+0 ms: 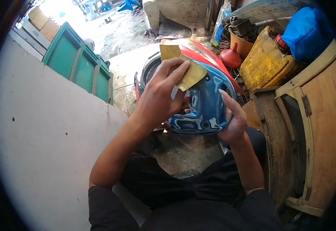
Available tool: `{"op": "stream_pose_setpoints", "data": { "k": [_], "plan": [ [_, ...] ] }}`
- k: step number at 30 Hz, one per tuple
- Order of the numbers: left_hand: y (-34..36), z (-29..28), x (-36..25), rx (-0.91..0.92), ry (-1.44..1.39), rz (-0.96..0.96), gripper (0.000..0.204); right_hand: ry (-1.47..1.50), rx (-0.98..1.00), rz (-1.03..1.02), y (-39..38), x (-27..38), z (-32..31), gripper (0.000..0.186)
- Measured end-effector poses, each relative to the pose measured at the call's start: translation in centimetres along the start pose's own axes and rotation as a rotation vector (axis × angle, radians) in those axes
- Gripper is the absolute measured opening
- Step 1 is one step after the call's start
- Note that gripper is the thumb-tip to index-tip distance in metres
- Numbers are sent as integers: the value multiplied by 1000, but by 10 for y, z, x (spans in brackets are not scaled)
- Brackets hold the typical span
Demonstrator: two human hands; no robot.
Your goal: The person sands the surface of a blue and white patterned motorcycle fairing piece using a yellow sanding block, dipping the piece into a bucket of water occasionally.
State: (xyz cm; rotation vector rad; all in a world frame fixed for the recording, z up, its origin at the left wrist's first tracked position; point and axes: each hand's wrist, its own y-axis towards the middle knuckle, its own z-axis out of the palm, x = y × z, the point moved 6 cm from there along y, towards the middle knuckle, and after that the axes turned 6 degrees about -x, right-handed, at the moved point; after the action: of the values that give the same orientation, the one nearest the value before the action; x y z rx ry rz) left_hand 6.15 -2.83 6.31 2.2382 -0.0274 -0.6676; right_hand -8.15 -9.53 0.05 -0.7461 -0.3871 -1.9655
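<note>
A glossy blue moulded plastic panel point(208, 115), with an opening and a curved rim, is held up over my lap. It looks like a motorcycle body panel. My right hand point(235, 119) grips its right edge, thumb on the near face and the other fingers mostly hidden behind. Pinched in my left hand point(161, 90) is a folded piece of yellow sandpaper point(193, 75), lying against the panel's upper left rim. One flap of it sticks up above my knuckles. Beyond the blue panel lie red panels point(204, 52), partly covered by it.
A white wall point(41, 134) runs along my left, with a green cabinet point(79, 61) past it. To the right stand a yellow jerrycan point(266, 59), a red funnel point(231, 56), a blue bag point(306, 34) and a wooden frame point(322, 127). A dark plastic piece point(172, 29) lies farther off.
</note>
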Motion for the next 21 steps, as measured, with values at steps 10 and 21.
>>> {"op": "stream_pose_setpoints", "data": {
  "k": [10,21],
  "plan": [
    [1,-4,21,15,49,82,42,-36,-4,-1,2,-1,4,60],
    [-4,0,30,-29,81,-160,46,-7,-24,-59,3,5,13,61]
  ]
}}
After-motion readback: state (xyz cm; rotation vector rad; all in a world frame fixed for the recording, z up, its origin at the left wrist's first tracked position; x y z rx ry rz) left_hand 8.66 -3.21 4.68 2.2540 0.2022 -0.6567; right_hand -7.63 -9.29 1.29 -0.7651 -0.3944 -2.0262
